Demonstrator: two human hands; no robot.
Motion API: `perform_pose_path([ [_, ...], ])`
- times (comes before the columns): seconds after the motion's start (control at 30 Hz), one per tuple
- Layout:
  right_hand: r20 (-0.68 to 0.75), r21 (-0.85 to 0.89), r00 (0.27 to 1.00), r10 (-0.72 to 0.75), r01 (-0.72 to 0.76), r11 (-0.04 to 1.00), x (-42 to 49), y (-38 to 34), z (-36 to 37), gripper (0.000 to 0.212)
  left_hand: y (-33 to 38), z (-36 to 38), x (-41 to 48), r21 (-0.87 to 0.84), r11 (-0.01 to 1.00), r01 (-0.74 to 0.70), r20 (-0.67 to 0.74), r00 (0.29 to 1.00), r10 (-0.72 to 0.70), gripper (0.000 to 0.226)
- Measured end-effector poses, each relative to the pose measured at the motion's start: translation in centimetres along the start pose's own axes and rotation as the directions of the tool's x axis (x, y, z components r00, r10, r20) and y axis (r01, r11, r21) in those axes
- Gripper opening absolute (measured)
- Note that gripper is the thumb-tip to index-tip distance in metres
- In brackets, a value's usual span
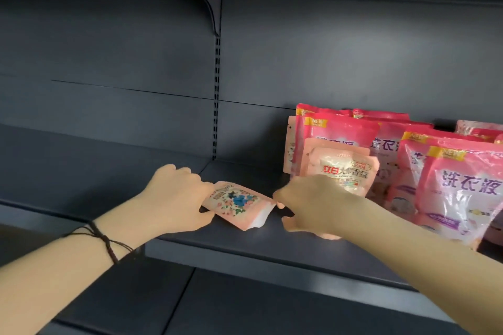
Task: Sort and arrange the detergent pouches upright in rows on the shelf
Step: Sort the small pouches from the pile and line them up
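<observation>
A small pale pink pouch (239,205) with a flower print lies flat on the dark grey shelf (245,247). My left hand (177,198) grips its left end, thumb underneath. My right hand (310,207) pinches the pouch's right corner with its fingertips. Behind my right hand a pale pink pouch with red lettering (343,168) stands upright, its bottom hidden by the hand. Larger bright pink pouches (340,130) stand in rows behind it, and more bright pink pouches (460,185) fill the right.
The shelf's back panel (136,62) and a slotted upright (217,90) rise behind. A bracket (206,3) holds the shelf above. A lower shelf (245,307) runs below the front edge.
</observation>
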State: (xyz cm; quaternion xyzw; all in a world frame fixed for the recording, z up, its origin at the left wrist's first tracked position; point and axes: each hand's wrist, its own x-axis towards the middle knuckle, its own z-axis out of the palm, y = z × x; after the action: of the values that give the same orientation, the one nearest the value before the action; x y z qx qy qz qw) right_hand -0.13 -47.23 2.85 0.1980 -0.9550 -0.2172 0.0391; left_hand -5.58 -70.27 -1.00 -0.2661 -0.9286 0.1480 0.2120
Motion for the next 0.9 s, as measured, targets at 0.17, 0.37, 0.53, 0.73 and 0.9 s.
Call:
perform_pose_path([
  [0.17,0.026,-0.067,1.000,0.002,0.000,0.998,6.5,-1.5,-1.6,0.036,-4.3,2.8,1.2,0.031,0.999,-0.009,0.069,0.998,0.007,0.045],
  [0.37,0.067,-0.017,0.993,0.096,-0.095,0.995,14.0,-1.7,-1.1,0.040,-8.0,6.3,4.1,-0.075,0.997,-0.015,0.088,0.996,0.022,0.047],
  [0.53,0.231,0.393,0.949,0.216,-0.294,0.871,19.1,-1.9,2.2,0.045,-7.7,8.7,5.3,-0.346,0.935,0.080,0.148,0.988,-0.029,0.045],
  [0.73,0.354,0.561,0.896,0.269,-0.434,0.705,21.1,-2.1,5.1,0.026,-6.9,10.7,5.0,-0.441,0.889,0.122,0.115,0.990,-0.079,0.055],
  [0.9,0.327,0.876,0.911,0.251,-0.392,0.280,19.1,-1.7,3.3,0.009,-7.2,10.5,4.4,-0.576,0.787,0.221,0.151,0.975,-0.163,0.058],
])
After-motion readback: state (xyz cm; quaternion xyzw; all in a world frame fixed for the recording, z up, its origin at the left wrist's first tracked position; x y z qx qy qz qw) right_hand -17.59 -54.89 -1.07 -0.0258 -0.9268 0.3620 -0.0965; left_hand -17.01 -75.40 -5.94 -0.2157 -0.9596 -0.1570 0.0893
